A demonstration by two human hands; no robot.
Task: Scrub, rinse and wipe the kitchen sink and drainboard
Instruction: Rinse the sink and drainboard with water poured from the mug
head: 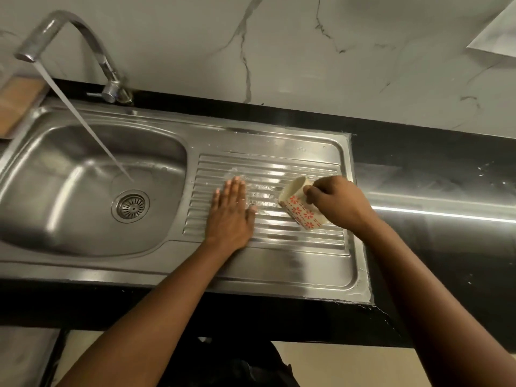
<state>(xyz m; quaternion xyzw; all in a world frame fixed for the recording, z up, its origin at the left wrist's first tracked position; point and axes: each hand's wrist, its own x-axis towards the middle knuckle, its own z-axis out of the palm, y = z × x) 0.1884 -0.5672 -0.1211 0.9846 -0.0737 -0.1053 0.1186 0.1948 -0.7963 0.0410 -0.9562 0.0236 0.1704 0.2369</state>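
Steel drainboard [282,247], ridged, wet, glinting

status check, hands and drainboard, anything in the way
Left hand flat on wet drainboard. Right hand tipping mug over it. Tap running. Nothing in the way.

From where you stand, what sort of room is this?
Most likely a home kitchen: a steel sink with ribbed drainboard, a running tap, and a mug in the right hand.
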